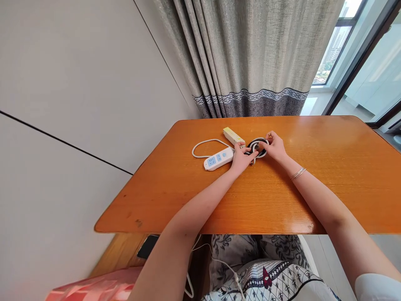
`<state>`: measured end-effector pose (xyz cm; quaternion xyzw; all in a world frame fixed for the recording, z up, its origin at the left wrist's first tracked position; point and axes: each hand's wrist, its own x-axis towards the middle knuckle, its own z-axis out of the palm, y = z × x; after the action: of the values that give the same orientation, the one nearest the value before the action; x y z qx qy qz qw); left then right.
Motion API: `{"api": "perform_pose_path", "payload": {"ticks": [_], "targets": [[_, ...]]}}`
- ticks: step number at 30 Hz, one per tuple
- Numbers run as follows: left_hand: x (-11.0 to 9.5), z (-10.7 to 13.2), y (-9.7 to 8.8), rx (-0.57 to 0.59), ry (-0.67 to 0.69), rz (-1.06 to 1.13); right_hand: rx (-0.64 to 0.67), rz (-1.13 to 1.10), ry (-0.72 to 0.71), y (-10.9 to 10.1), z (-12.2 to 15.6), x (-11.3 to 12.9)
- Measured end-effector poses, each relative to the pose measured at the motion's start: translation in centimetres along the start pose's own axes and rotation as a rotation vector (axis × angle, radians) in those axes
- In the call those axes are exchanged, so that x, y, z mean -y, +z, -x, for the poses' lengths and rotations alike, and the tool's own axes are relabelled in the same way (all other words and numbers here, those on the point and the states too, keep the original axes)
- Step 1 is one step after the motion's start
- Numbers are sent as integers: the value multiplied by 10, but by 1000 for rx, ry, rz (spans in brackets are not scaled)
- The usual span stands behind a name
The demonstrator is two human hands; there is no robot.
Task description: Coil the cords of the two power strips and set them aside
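On the wooden table (175, 184) lies a white power strip (219, 159) with pale blue socket panels. Its white cord (200, 145) loops out to the left, behind the strip. To the right sits a coil of black and white cable (258, 147). My left hand (241, 158) has its fingers closed on the coil's left side, close to the strip's end. At the coil's right edge, my right hand (274, 146) pinches the cable between thumb and fingers. Behind my left hand rests a narrow yellow and white box (233, 136); its near end is partly covered by my fingers.
A grey curtain (250, 50) hangs beyond the table's far edge, and a white wall (78, 83) runs along the left. Glass doors (369, 71) stand at the right. A thin white cable (219, 261) hangs below the near edge, beside a dark phone-like object (147, 246).
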<state>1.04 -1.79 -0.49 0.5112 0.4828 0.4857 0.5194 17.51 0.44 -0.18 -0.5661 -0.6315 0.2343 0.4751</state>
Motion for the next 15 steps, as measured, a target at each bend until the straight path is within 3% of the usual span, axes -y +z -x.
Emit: {"api": "perform_pose_path", "payload": {"ticks": [4, 10, 15], "targets": [[-1, 0, 1, -4, -21, 17, -67, -119, -8, 1, 4, 8], [-1, -1, 0, 13, -8, 31, -51, 71, -27, -1, 5, 14], [2, 1, 0, 56, 3, 60, -23, -14, 79, -2, 1, 9]]}}
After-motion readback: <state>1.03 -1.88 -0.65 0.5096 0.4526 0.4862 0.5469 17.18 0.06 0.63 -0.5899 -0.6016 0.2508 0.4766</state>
